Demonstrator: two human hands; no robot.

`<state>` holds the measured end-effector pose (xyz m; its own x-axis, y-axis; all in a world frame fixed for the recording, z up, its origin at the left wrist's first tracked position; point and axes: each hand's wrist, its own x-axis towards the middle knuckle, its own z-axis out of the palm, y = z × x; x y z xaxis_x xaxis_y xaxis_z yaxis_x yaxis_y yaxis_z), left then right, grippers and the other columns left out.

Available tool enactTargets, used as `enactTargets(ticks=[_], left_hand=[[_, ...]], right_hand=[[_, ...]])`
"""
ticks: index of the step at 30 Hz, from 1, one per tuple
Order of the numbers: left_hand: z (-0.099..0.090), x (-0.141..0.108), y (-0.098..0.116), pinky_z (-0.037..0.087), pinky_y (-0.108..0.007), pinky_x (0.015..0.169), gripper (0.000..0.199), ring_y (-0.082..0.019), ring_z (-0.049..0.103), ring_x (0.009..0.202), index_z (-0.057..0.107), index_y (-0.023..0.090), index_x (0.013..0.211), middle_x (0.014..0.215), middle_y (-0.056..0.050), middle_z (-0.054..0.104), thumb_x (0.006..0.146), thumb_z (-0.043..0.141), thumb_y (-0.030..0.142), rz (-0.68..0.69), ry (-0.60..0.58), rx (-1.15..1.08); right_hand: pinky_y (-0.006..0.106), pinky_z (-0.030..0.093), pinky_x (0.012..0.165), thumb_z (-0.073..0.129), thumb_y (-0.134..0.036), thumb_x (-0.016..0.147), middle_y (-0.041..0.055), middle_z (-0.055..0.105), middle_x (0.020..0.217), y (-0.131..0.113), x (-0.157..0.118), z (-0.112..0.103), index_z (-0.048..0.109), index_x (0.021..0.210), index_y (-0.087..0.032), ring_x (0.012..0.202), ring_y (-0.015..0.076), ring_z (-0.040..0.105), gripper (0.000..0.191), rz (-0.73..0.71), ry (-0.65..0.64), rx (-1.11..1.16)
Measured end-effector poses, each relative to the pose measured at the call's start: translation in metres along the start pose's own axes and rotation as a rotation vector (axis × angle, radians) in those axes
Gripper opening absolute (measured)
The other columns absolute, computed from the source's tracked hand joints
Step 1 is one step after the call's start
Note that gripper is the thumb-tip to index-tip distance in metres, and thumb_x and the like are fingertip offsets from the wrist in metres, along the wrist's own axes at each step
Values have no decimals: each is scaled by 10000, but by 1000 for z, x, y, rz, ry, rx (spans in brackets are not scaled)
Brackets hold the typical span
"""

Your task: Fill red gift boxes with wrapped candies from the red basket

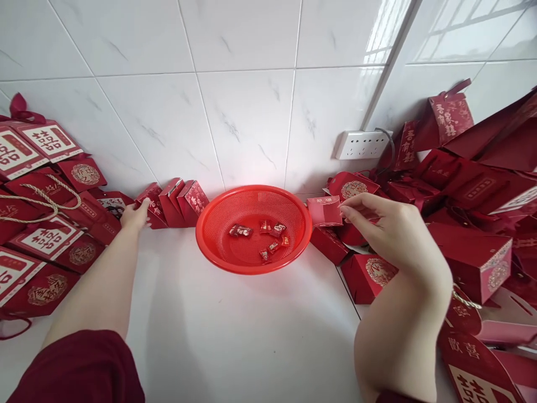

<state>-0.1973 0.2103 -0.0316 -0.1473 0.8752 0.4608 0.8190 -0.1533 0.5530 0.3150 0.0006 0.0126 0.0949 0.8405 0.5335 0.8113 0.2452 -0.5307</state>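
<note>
My left hand [135,217] reaches to the wall side, its fingers on the leftmost red candy box [154,206] of a short row. Two more red boxes stand there, a middle one [172,202] and a patterned one [193,200] beside the basket. A round red plastic basket [254,268] sits in the centre, with several red-wrapped candies [273,245] on its bottom. Right of the rim, my right hand [375,221] pinches the edge of a small red paper box [325,212], whose paler inside shows. The tips of some left fingers are hidden.
Red gift boxes and bags [46,243] with cord handles are stacked at the left. A larger heap of red boxes [465,257] fills the right side. A white power strip [364,145] is on the tiled wall [247,112] behind the white tabletop [251,336].
</note>
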Motion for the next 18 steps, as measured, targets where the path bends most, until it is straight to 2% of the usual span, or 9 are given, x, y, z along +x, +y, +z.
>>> enactTargets(ticks=[3, 5, 7, 10, 13, 15, 18], left_hand=[[6, -18, -4, 371, -619, 1040, 538, -352, 466, 1248, 465, 36, 1318, 1327, -206, 484, 951, 568, 415, -202, 259, 17], [14, -39, 3, 248, -665, 1078, 644, -414, 335, 1327, 396, -44, 1332, 1374, -271, 396, 934, 571, 432, -204, 362, 11], [26, -66, 18, 213, -593, 1130, 610, -384, 306, 1363, 405, -19, 1348, 1409, -251, 373, 928, 580, 388, -110, 404, 2], [47, -106, 52, 212, -455, 1191, 488, -285, 331, 1403, 471, 80, 1343, 1455, -184, 396, 923, 577, 305, 62, 411, -17], [62, -134, 97, 305, -412, 1166, 276, -248, 467, 1321, 614, 181, 1166, 1359, -107, 545, 926, 557, 306, 191, 307, -69], [62, -145, 129, 374, -412, 1127, 191, -245, 557, 1224, 670, 204, 1020, 1249, -82, 625, 927, 544, 314, 286, 127, -148], [40, -160, 174, 532, -348, 944, 187, -230, 647, 1060, 706, 233, 914, 1079, -44, 698, 927, 549, 333, 313, -257, -250]], right_hand=[[339, 530, 715, 607, -344, 918, 29, 750, 831, 10, -5, -12, 712, 971, -259, 757, 230, 711, 145, 68, 119, 44], [356, 531, 709, 614, -360, 915, 49, 752, 833, 17, -8, -19, 713, 961, -253, 765, 245, 713, 153, 121, 177, 50], [380, 526, 731, 610, -352, 916, 68, 752, 827, 25, -9, -24, 712, 948, -248, 767, 257, 710, 149, 161, 198, 26], [386, 516, 783, 597, -328, 919, 73, 745, 793, 40, -6, -24, 706, 920, -241, 776, 253, 710, 140, 186, 242, 12], [373, 510, 791, 595, -315, 904, 66, 740, 776, 55, 2, -17, 706, 883, -219, 771, 241, 703, 148, 221, 245, -7], [387, 501, 800, 582, -305, 896, 81, 744, 808, 61, 9, -10, 711, 876, -202, 795, 253, 693, 166, 265, 213, -83], [402, 491, 819, 551, -294, 899, 112, 750, 885, 59, 19, 5, 719, 912, -187, 864, 275, 682, 200, 287, 151, -170]])
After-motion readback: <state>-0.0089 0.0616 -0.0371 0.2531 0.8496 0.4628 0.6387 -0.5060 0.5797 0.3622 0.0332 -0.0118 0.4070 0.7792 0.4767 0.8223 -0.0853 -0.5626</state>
